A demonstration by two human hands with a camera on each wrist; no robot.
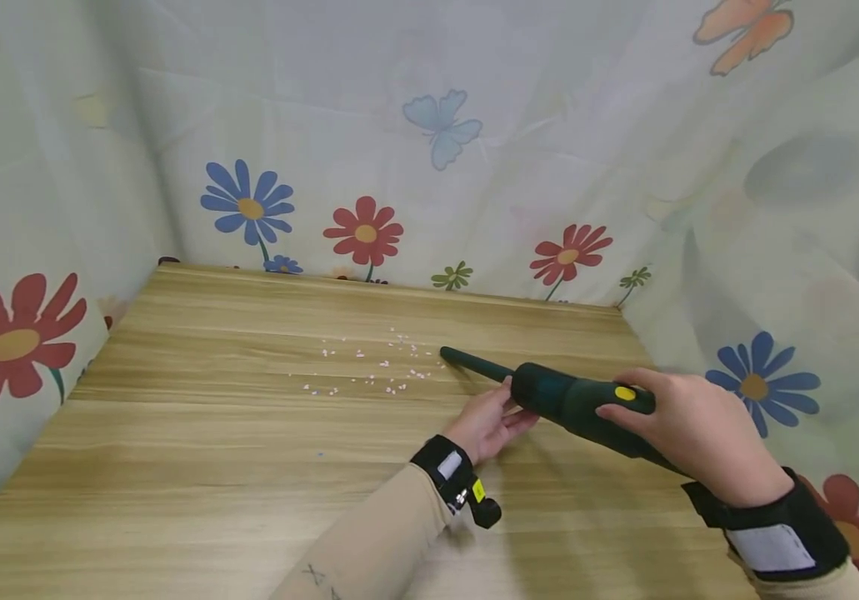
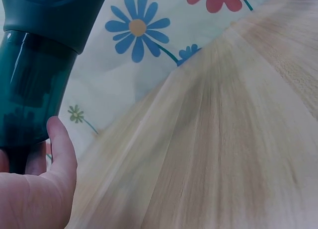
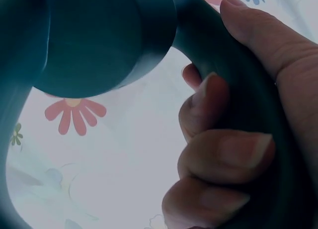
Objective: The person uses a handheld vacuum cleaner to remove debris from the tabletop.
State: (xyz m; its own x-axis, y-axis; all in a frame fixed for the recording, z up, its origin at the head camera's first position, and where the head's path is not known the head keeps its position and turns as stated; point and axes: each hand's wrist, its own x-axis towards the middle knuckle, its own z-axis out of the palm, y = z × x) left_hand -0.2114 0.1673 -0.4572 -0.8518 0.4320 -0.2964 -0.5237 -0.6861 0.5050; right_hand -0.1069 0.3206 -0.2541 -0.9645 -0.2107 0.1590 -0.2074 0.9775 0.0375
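Note:
A dark green handheld vacuum cleaner [image 1: 575, 403] slants over the wooden table, its narrow nozzle [image 1: 477, 365] pointing left toward scattered pale scraps [image 1: 385, 363]. My right hand [image 1: 706, 433] grips the looped handle [image 3: 243, 95]; in the right wrist view the fingers curl round it. The thumb lies near a yellow button [image 1: 626, 393]. At the front end, my left hand [image 1: 485, 425] holds the vacuum from below where the nozzle meets the body. In the left wrist view its fingers lie around the nozzle's base, against the translucent dust cup [image 2: 30, 85].
The wooden tabletop [image 1: 197, 433] spreads under both arms. Flowered white curtains [image 1: 309, 108] enclose it at the back and both sides. A tiny blue speck [image 1: 320, 454] lies left of the left forearm.

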